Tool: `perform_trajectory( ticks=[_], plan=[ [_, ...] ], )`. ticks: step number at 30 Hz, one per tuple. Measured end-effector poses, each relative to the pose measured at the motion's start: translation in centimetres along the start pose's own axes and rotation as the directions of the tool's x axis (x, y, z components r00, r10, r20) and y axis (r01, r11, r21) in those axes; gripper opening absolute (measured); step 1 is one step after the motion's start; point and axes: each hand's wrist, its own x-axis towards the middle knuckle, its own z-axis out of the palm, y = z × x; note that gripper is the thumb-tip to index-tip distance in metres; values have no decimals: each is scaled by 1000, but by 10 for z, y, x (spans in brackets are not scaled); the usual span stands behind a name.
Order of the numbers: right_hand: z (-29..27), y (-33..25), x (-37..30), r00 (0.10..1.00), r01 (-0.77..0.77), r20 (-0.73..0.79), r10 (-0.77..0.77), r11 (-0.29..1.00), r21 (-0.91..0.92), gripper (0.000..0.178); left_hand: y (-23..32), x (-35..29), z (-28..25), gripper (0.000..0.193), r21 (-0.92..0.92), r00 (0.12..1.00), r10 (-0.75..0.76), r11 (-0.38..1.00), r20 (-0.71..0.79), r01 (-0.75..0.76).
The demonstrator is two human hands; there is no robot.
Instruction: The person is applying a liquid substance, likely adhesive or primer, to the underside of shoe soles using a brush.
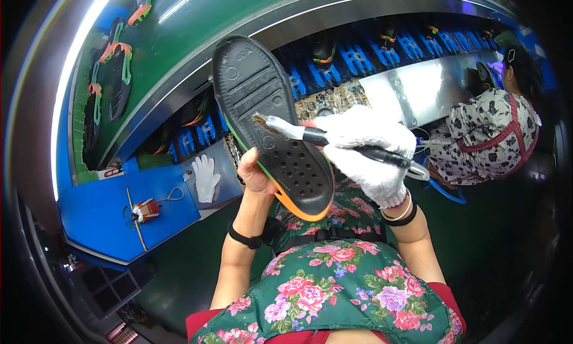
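Head view.

Item: one shoe sole (280, 156). Black face with cross bars, raised marks and a cluster of round pits; green and orange along the edge. Location: raised in front of the body at a slant, off any surface, patterned face toward the camera.

Left hand (253, 174): bare, clamped on the sole's left edge. Thumb along the rim; remaining fingers mostly hidden behind.

Right hand (370, 156): in a white knitted glove, fingers closed together around the dark handle of a brush (313, 135). Bristles lie over the middle of the sole; whether they press on it cannot be told.

Handling, as judged: light for its size; probably rubber or foam, springy, apt to flex if held at one end only; hardly fragile. Slippery where wet, if the brush carries liquid. Best hold: side wall near the middle, thumb off the patterned face.

Surroundings: blue table (89, 218) at left, spare white glove (205, 178) near it; blue racks (358, 60) beyond; seated co-worker (489, 138) at right.
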Motion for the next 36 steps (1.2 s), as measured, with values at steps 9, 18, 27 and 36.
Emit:
perform_trajectory(
  ticks=[9,18,27,36],
  plan=[
    [-5,5,-3,969,232,160,-190,923,-308,36,-42,-3,4,95,-328,999,42,944,-23,-47],
    [5,5,10,912,403,259,-319,816,-414,42,-66,-1,1,112,146,966,-75,983,-246,114],
    [-2,3,16,920,389,184,-347,743,-544,40,-60,3,-8,116,-153,997,-59,987,-53,50],
    [-1,10,4,966,257,58,-254,894,-367,33,-62,6,-43,102,224,969,28,974,-246,29]
  ],
)
